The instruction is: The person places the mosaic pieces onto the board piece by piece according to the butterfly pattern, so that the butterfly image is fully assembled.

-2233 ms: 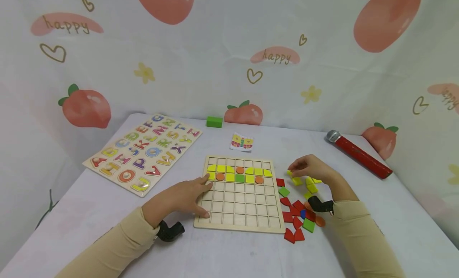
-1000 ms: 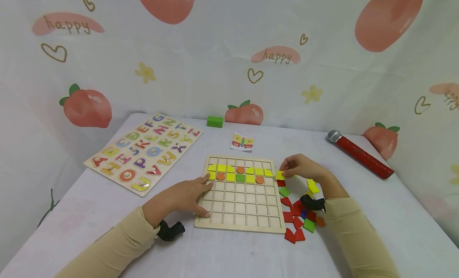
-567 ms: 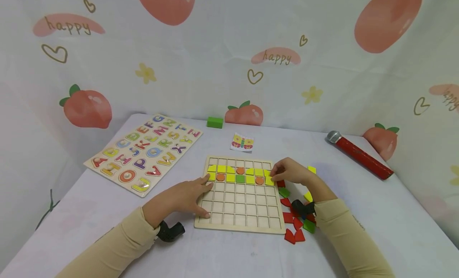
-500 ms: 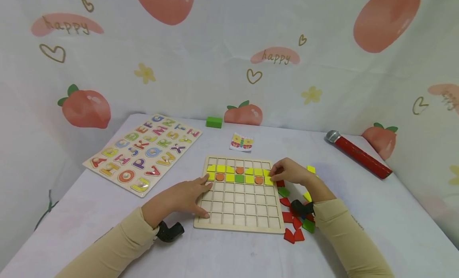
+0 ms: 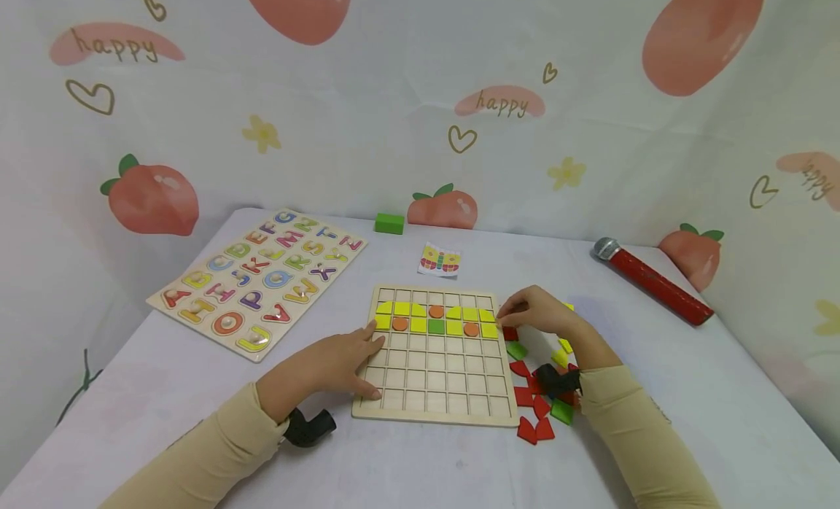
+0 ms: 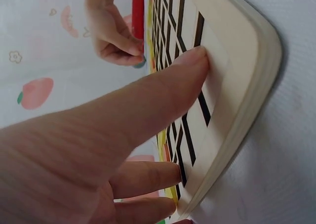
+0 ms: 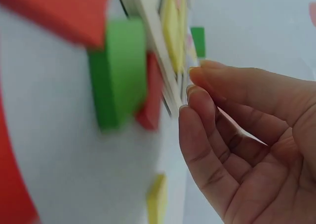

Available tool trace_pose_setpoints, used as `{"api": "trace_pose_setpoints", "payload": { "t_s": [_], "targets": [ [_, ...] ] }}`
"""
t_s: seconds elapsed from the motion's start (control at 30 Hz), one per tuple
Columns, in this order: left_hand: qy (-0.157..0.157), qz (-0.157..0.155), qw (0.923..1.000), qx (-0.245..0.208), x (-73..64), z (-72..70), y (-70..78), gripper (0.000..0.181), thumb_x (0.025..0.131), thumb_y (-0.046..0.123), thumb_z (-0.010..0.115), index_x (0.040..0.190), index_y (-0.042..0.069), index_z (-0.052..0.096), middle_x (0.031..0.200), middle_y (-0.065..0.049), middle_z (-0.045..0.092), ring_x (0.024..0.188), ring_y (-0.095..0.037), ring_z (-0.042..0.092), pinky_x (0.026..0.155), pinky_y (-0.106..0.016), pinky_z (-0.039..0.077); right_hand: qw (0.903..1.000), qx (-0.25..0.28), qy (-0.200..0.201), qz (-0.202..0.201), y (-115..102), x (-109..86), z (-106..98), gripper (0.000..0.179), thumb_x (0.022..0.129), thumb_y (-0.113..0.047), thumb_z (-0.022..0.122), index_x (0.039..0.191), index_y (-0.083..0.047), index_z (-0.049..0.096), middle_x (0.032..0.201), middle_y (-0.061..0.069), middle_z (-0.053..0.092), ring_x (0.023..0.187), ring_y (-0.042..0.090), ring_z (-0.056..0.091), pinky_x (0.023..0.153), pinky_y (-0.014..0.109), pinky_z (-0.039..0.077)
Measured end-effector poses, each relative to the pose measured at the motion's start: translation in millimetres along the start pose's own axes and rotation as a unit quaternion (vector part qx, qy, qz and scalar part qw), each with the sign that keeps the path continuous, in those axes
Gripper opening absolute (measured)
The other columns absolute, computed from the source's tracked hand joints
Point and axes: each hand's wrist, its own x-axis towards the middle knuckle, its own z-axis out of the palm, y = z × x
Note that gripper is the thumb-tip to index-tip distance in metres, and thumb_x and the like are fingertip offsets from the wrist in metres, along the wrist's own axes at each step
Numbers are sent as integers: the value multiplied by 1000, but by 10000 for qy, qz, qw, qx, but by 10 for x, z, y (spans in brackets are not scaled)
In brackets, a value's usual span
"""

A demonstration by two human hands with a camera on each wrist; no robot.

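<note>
A wooden grid board (image 5: 437,418) lies mid-table, its second and third rows holding yellow tiles, orange discs and a green square (image 5: 436,327). My left hand (image 5: 331,364) rests on the board's left edge with fingers spread; in the left wrist view its thumb (image 6: 190,68) presses the frame near a corner. At the right edge is my right hand (image 5: 541,312), fingertips right beside a yellow tile (image 5: 489,331) in the third row's last cell. The right wrist view shows its fingers (image 7: 197,130) loosely bent with nothing between them.
Loose red, green and yellow pieces (image 5: 523,397) lie right of the board, partly under my right wrist. A small butterfly pattern card (image 5: 440,261) and a green block (image 5: 390,224) are behind it. An alphabet puzzle board (image 5: 259,283) lies left, a red microphone (image 5: 656,283) right.
My right hand carried a yellow tile from the loose pieces to the third row's last cell, let it go and drew slightly right. My left hand has stayed on the board.
</note>
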Motion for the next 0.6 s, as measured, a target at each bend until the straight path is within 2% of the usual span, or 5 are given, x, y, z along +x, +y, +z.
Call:
{"api": "trace_pose_setpoints", "payload": {
  "t_s": [0.2, 0.33, 0.47, 0.6],
  "targets": [
    [-5, -29, 10000, -24, -11, -12, 7, 85, 73, 45, 75, 141, 8, 40, 153, -17, 23, 137, -35, 33, 109, -50, 33, 9988, 175, 293, 360, 158, -101, -218, 28, 90, -22, 62, 108, -2, 67, 104, 13, 67, 87, 19, 60, 84, 34, 52],
    [-7, -75, 9999, -108, -18, -15, 7, 86, 72, 46, 76, 142, 8, 40, 153, -21, 20, 135, -38, 35, 108, -50, 34, 9971, 200, 483, 545, 303, -161, -341, 32, 90, -23, 61, 112, -1, 64, 109, 16, 66, 90, 21, 60, 87, 37, 52],
    [-23, -108, 9999, -105, -19, -15, 4, 87, 72, 46, 75, 142, 9, 39, 153, -22, 20, 135, -38, 34, 109, -50, 34, 9959, 212, 458, 747, 471, -234, -445, 34, 89, -23, 63, 114, 0, 64, 109, 15, 65, 89, 20, 58, 84, 32, 51],
    [-18, -117, 9999, -79, -12, -14, -1, 86, 73, 45, 75, 142, 10, 39, 153, -22, 20, 136, -37, 33, 109, -49, 33, 9955, 206, 309, 875, 626, -318, -511, 35, 86, -21, 66, 112, 3, 63, 101, 11, 65, 85, 19, 54, 76, 25, 47]
  ]
}}
